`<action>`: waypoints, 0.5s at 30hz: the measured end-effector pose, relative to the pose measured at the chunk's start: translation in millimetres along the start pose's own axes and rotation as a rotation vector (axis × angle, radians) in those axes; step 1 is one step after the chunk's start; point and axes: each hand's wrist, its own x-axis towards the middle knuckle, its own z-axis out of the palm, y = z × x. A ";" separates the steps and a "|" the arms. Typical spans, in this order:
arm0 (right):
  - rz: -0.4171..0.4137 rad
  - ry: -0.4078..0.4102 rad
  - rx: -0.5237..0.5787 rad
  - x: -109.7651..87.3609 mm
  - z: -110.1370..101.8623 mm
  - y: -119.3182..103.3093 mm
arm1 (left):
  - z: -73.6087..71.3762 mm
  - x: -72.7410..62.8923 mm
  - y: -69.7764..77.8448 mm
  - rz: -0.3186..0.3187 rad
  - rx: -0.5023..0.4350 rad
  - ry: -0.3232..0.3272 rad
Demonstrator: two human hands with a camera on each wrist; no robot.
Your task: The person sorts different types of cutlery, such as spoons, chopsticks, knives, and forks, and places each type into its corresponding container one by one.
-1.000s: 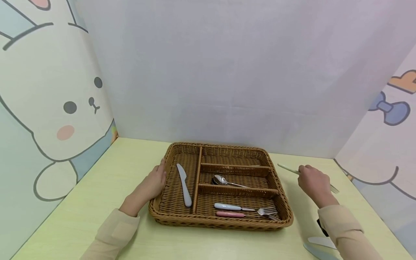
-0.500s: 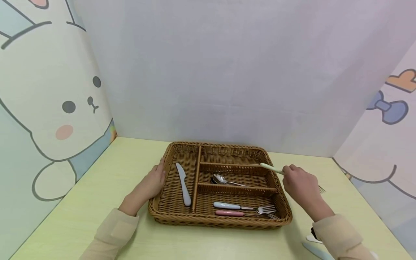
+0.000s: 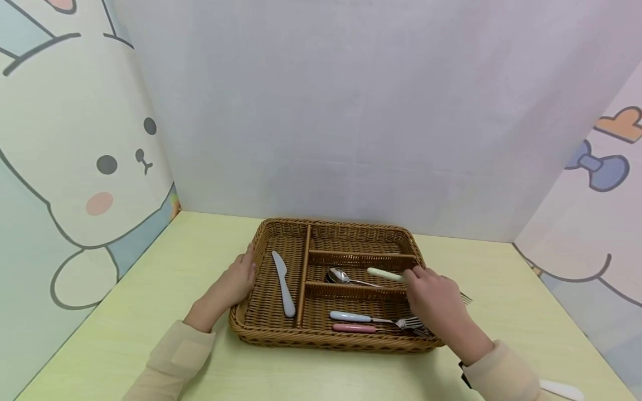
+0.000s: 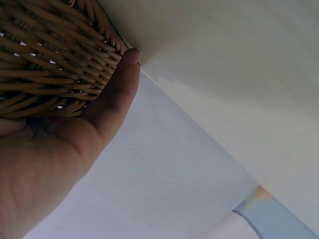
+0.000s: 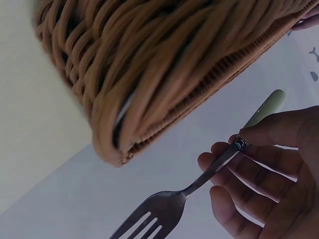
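Note:
In the head view my right hand (image 3: 436, 295) is over the right end of a brown wicker cutlery basket (image 3: 341, 341). Its thumb and fingers pinch a fork with a pale green handle (image 3: 383, 274). In the right wrist view the fork's metal head (image 5: 162, 206) points down and left, beside the basket's outer corner. My left hand (image 3: 236, 284) rests along the basket's left outer wall; the left wrist view has its fingers nearly straight against the weave (image 4: 55, 64). A light-blue-handled fork (image 3: 351, 317) and a pink-handled fork (image 3: 353, 329) lie in the front compartment.
Spoons (image 3: 340, 275) lie in the middle right compartment, and a pale knife (image 3: 283, 284) lies in the long left one. The back right compartment (image 3: 356, 240) adjoins the spoons' divider. A white utensil handle (image 3: 562, 389) shows by my right sleeve. Walls enclose the table's back and sides.
My right hand has carried the green-handled fork leftward from the table on the right to over the basket's right end. My left hand and the basket stay put.

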 end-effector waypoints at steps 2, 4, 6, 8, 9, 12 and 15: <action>-0.024 -0.004 -0.006 0.3 -0.4 -6.8 | 0.0 0.1 0.1 0.001 0.000 0.001; -0.040 -0.013 -0.015 1.1 -1.0 -14.1 | 0.0 0.2 0.0 0.003 0.002 0.002; -0.052 -0.033 -0.023 1.9 -1.3 -21.1 | -0.2 0.4 0.2 0.003 0.002 0.006; -0.058 -0.045 -0.028 2.6 -0.6 -27.4 | -0.5 0.4 0.1 0.003 0.001 0.006; -0.060 -0.053 -0.028 2.9 0.2 -30.2 | -0.7 0.5 0.2 0.003 0.000 0.005; -0.066 -0.080 -0.026 3.7 3.6 -37.2 | -1.9 0.0 1.5 0.000 -0.001 0.000; -0.065 -0.120 -0.017 3.7 7.4 -43.0 | -2.6 -0.3 2.5 -0.001 -0.002 -0.002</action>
